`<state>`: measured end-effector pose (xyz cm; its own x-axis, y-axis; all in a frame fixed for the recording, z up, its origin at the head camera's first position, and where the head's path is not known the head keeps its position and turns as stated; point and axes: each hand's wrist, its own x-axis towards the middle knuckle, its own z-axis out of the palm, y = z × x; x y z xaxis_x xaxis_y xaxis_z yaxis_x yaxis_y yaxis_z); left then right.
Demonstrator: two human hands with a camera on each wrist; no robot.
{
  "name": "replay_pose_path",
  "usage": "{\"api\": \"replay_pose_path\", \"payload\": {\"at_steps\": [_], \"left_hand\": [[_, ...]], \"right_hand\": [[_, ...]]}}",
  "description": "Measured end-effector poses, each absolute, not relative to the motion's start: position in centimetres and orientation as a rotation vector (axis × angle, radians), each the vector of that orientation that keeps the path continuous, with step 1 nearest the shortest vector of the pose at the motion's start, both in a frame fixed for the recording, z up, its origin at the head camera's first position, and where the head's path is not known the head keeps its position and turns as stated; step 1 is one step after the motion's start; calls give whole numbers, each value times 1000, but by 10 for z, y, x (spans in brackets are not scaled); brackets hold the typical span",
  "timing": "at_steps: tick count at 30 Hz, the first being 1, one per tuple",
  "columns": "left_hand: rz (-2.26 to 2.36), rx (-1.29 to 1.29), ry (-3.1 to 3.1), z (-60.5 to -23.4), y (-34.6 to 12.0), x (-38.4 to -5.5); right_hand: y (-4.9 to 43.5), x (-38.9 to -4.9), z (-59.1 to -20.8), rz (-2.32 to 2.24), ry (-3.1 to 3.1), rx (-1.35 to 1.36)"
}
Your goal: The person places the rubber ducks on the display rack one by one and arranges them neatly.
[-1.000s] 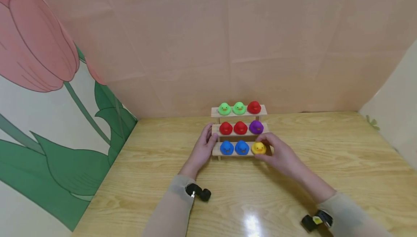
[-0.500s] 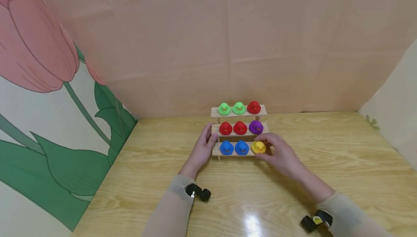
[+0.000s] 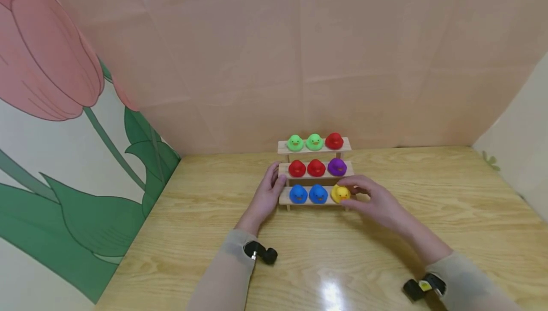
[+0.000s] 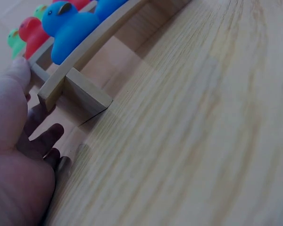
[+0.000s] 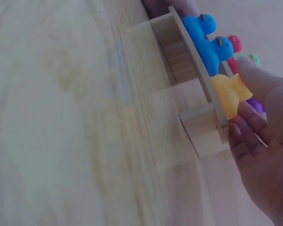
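A three-tier wooden stand (image 3: 283,200) carries small toy ducks. On its lowest shelf, two blue ducks (image 3: 308,194) sit beside a yellow duck (image 3: 339,194) at the right end. My right hand (image 3: 376,204) pinches the yellow duck, thumb in front and index finger behind; in the right wrist view its other fingers (image 5: 245,134) lie by the shelf end. My left hand (image 3: 266,197) holds the stand's left end, with the thumb (image 4: 20,70) against the middle shelf; some fingertips are hidden.
The middle shelf bears two red ducks (image 3: 306,168) and a purple duck (image 3: 337,167). On the top one sit two green ducks (image 3: 305,142) and a red duck (image 3: 334,140). A wooden table (image 3: 214,192) lies beneath, with a pinkish backdrop (image 3: 239,63) behind.
My right hand has shifted slightly to the right, and the yellow duck's face has turned a little that way. The left hand and the stand have stayed in place.
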<state>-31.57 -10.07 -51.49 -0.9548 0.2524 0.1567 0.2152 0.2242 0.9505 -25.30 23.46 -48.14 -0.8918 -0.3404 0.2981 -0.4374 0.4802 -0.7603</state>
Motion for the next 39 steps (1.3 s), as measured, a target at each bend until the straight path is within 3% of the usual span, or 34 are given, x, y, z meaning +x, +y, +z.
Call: {"api": "replay_pose_path", "payload": {"at_steps": [29, 39], "left_hand": [[1882, 482, 2426, -519, -100, -317], [1842, 382, 2531, -518, -108, -309]], "right_hand": [[231, -248, -479, 1425, -2603, 615], [235, -246, -480, 1301, -2611, 681]]}}
